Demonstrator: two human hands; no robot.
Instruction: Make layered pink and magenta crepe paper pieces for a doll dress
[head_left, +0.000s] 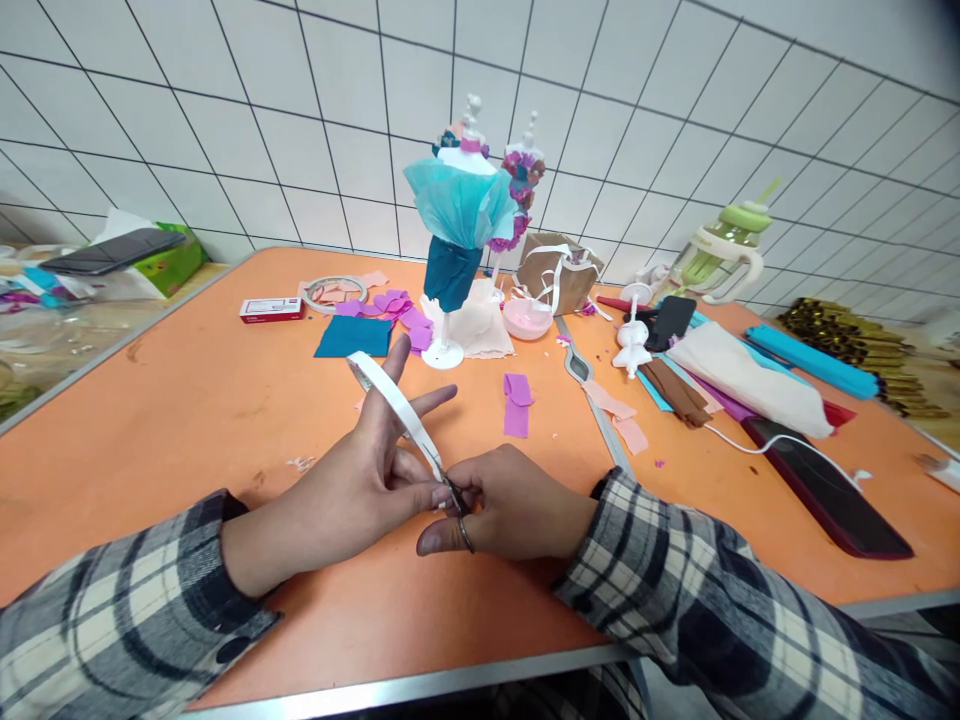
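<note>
Pinching the lower end of a narrow, curved white band (pixel 411 421) between thumb and fingers of the left hand (pixel 364 485), left of and below the frame's centre, with forefinger extended. Gripping small dark metal scissors (pixel 456 497) in the right hand (pixel 517 505), below centre, close against the band's lower end. Working over an orange tabletop (pixel 187 400), near a folded purple paper strip (pixel 516 415) just right of centre and a turquoise-and-teal-clad white mannequin (pixel 454 270) at upper centre.
</note>
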